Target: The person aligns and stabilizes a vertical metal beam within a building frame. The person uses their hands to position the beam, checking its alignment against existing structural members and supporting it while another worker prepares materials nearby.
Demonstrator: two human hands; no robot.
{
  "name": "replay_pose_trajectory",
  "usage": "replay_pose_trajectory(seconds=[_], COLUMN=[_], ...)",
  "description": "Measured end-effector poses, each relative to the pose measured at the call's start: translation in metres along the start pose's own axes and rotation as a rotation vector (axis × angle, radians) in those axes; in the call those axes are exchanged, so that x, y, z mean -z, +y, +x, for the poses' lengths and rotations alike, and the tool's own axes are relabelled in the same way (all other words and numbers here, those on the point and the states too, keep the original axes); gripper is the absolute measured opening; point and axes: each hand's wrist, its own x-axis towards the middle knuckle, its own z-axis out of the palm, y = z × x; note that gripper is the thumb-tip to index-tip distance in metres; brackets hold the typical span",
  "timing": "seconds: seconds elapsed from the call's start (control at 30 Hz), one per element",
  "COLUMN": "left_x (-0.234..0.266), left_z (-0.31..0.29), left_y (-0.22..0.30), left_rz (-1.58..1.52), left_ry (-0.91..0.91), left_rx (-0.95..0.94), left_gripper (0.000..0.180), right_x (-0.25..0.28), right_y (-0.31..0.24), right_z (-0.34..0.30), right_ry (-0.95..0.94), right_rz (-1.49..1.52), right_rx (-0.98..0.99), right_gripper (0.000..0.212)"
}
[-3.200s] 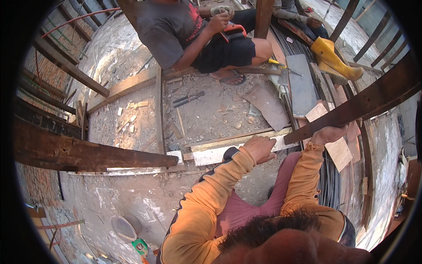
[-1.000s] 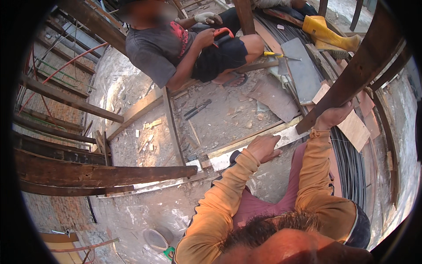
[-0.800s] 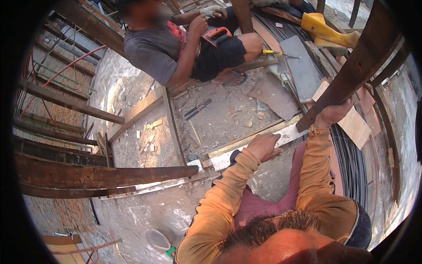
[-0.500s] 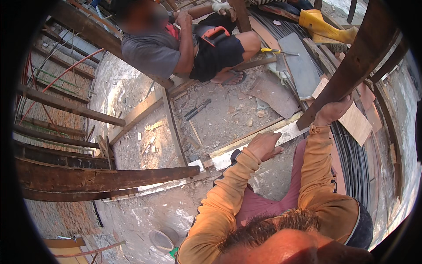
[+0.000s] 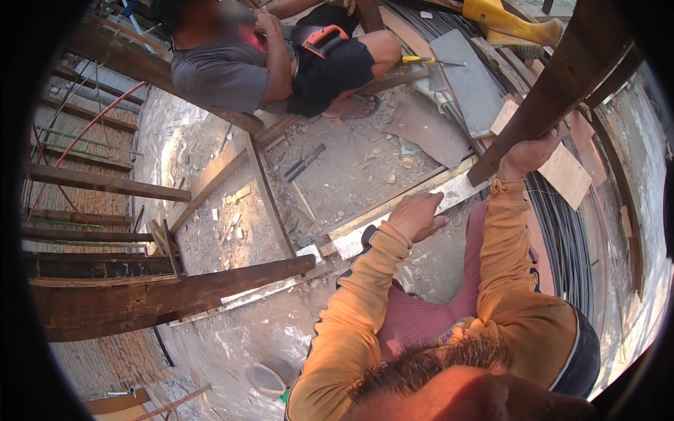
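Observation:
My left hand (image 5: pixel 417 217) lies on a pale, white-smeared plank (image 5: pixel 460 190), its fingers stretched out and the thumb apart. With my right hand (image 5: pixel 531 154) I grip the lower part of a dark wooden post (image 5: pixel 554 84), which leans up toward the upper right. The foot of the post meets the plank's right end, just beyond my left fingertips. Part of my right hand's fingers is hidden behind the post. Both my forearms wear orange sleeves.
A co-worker (image 5: pixel 225 77) sits at the upper left, an orange-handled saw (image 5: pixel 325 40) on the lap. Pliers (image 5: pixel 305 163) lie on the dirt inside a wooden frame. Bundled steel rods (image 5: pixel 562 245) run at right. A dark beam (image 5: pixel 175 295) juts in from the left; a bucket (image 5: pixel 269 377) stands below.
The whole view has shifted slightly, so most surroundings sit a little higher and further left. Both my hands keep their places on the plank and the post.

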Motion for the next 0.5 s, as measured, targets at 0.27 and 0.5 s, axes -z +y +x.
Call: replay_pose_trajectory(seconds=[0.27,0.5], left_x=[-0.004,-0.003], left_z=[0.0,0.003], left_y=[-0.003,-0.002], left_rz=[-0.016,-0.033], left_ry=[0.036,0.018], left_rx=[-0.012,0.01], left_gripper=[0.045,0.055], right_x=[-0.003,-0.002], right_y=[0.004,-0.007], right_z=[-0.002,0.0], right_ry=[0.065,0.031], right_rz=[0.122,0.593], right_rx=[0.055,-0.385], right_gripper=[0.042,0.043])
